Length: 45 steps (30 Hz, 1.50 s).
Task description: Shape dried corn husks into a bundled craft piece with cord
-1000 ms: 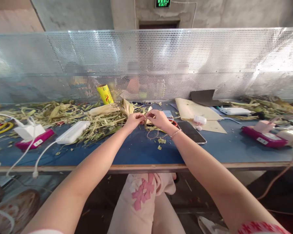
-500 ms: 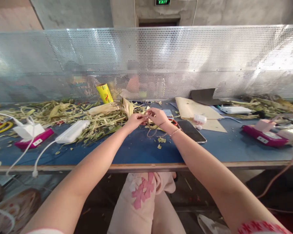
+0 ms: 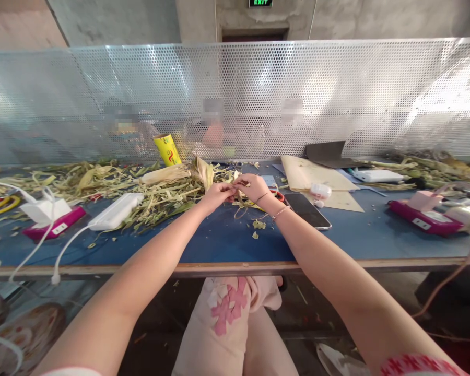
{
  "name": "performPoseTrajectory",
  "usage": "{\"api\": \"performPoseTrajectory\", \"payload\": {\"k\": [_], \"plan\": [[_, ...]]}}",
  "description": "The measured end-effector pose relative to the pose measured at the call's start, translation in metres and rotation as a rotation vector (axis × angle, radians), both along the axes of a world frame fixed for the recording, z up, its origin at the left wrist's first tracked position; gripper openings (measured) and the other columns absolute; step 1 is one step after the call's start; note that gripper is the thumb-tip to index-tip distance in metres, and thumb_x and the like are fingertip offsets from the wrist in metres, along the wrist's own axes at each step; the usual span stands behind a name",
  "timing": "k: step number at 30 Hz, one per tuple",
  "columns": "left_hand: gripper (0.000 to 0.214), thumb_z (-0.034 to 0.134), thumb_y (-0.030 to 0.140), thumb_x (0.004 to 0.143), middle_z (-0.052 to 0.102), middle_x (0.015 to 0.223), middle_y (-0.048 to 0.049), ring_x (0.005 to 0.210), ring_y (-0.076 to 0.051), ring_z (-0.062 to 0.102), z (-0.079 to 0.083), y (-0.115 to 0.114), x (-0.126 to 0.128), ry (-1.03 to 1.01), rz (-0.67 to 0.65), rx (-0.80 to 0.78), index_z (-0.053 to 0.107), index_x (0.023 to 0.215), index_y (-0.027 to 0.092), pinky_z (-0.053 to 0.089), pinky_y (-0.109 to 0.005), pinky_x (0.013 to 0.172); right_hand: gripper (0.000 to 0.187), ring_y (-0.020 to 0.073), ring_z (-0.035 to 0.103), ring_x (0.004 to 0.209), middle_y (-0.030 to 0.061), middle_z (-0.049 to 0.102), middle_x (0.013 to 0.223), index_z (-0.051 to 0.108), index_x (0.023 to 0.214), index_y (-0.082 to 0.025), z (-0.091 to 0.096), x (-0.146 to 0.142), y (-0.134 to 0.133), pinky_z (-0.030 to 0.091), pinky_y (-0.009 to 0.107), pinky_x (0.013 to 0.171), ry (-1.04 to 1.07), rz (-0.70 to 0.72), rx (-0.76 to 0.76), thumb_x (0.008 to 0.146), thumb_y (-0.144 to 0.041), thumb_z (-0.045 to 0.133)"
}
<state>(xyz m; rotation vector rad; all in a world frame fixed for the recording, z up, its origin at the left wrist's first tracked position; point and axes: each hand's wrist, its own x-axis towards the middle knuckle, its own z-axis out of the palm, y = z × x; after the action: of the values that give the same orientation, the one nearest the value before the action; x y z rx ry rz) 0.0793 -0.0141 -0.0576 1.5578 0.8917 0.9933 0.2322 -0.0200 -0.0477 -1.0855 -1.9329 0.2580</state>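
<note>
My left hand (image 3: 218,196) and my right hand (image 3: 253,187) meet over the table, fingertips pinched together and nearly touching. Whatever lies between them is too small and too covered to name. Just behind my left hand stands a pale dried husk leaf (image 3: 204,172); whether it is held I cannot tell. A thin loop of fibre or string (image 3: 241,212) hangs or lies below my right hand. To the left spreads a heap of dried husk strips (image 3: 162,196), with a bundle of pale husks (image 3: 165,174) on top. Under my right wrist is a dark-screened tablet or phone (image 3: 307,211).
A yellow roll (image 3: 167,150) stands before the perforated metal screen (image 3: 250,78), with people blurred behind it. Left are a white power strip (image 3: 117,211) and a magenta socket block (image 3: 55,223); another magenta block (image 3: 425,218) sits right, beyond beige paper sheets (image 3: 317,175).
Both hands stay in nearly the same place, with fingertips still together. My right hand's fingers have shifted very slightly; the things on the table have not moved.
</note>
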Motion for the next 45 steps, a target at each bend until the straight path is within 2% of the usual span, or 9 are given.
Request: {"api": "performPoseTrajectory", "payload": {"k": [9, 15, 22, 27, 31, 38, 42, 45], "plan": [[0.038, 0.071, 0.045, 0.058, 0.058, 0.062, 0.0006, 0.053, -0.006, 0.049, 0.000, -0.002, 0.001, -0.135, -0.010, -0.088, 0.061, 0.070, 0.011, 0.043, -0.023, 0.058, 0.015, 0.0141, 0.055, 0.072, 0.0025, 0.066, 0.078, 0.065, 0.073, -0.018, 0.000, -0.004, -0.001, 0.042, 0.026, 0.070, 0.027, -0.027, -0.011, 0.068, -0.013, 0.052], [0.040, 0.075, 0.043, 0.052, 0.056, 0.061, 0.0024, 0.054, -0.005, 0.049, 0.002, -0.002, -0.002, -0.100, -0.048, -0.059, 0.061, 0.069, 0.011, 0.043, -0.024, 0.060, 0.008, 0.0114, 0.047, 0.058, -0.0012, 0.055, 0.060, 0.057, 0.062, -0.017, -0.006, -0.006, 0.001, 0.037, 0.023, 0.059, 0.066, -0.042, -0.028, 0.067, -0.018, 0.050], [0.032, 0.074, 0.037, 0.055, 0.058, 0.062, 0.0022, 0.055, -0.006, 0.050, 0.005, -0.005, -0.001, -0.086, -0.030, -0.061, 0.060, 0.067, 0.012, 0.044, -0.025, 0.062, 0.011, 0.0103, 0.042, 0.055, -0.0023, 0.049, 0.057, 0.048, 0.061, -0.019, -0.008, -0.007, 0.004, 0.034, 0.023, 0.055, 0.085, -0.014, -0.050, 0.071, -0.023, 0.045], [0.021, 0.071, 0.028, 0.060, 0.059, 0.061, 0.0014, 0.054, -0.006, 0.051, 0.008, -0.006, 0.001, -0.117, 0.023, -0.092, 0.060, 0.067, 0.012, 0.044, -0.024, 0.062, 0.017, 0.0107, 0.041, 0.056, -0.0017, 0.047, 0.059, 0.042, 0.060, -0.020, -0.008, -0.009, 0.001, 0.033, 0.023, 0.057, 0.045, -0.048, -0.031, 0.076, -0.027, 0.042], [0.015, 0.064, 0.026, 0.066, 0.059, 0.060, 0.0017, 0.052, -0.006, 0.051, 0.009, -0.007, 0.002, -0.107, 0.070, -0.064, 0.058, 0.066, 0.013, 0.044, -0.025, 0.061, 0.023, 0.0107, 0.041, 0.057, -0.0020, 0.044, 0.058, 0.040, 0.060, -0.020, -0.010, -0.007, -0.003, 0.033, 0.022, 0.057, 0.005, 0.008, 0.005, 0.081, -0.029, 0.038], [0.013, 0.060, 0.023, 0.069, 0.057, 0.055, 0.0021, 0.051, -0.008, 0.052, 0.006, -0.005, 0.003, 0.017, 0.053, 0.009, 0.056, 0.062, 0.012, 0.045, -0.026, 0.060, 0.019, 0.0118, 0.042, 0.055, -0.0016, 0.046, 0.057, 0.046, 0.065, -0.020, -0.010, -0.007, -0.005, 0.033, 0.023, 0.056, -0.101, 0.009, -0.010, 0.082, -0.022, 0.038], [0.013, 0.059, 0.024, 0.071, 0.059, 0.056, 0.0018, 0.051, -0.009, 0.053, 0.005, -0.004, 0.002, 0.032, 0.051, 0.053, 0.057, 0.063, 0.013, 0.045, -0.026, 0.060, 0.021, 0.0126, 0.046, 0.059, 0.0020, 0.052, 0.065, 0.049, 0.067, -0.019, -0.010, -0.004, -0.003, 0.035, 0.024, 0.059, -0.185, -0.019, 0.004, 0.083, -0.018, 0.035], [0.016, 0.057, 0.026, 0.072, 0.059, 0.056, 0.0013, 0.051, -0.010, 0.054, 0.004, -0.003, 0.001, 0.064, 0.028, 0.097, 0.057, 0.063, 0.013, 0.045, -0.026, 0.059, 0.019, 0.0133, 0.047, 0.061, 0.0055, 0.056, 0.073, 0.049, 0.070, -0.018, -0.008, -0.002, -0.004, 0.035, 0.026, 0.061, -0.324, 0.006, 0.052, 0.082, -0.014, 0.034]]}}
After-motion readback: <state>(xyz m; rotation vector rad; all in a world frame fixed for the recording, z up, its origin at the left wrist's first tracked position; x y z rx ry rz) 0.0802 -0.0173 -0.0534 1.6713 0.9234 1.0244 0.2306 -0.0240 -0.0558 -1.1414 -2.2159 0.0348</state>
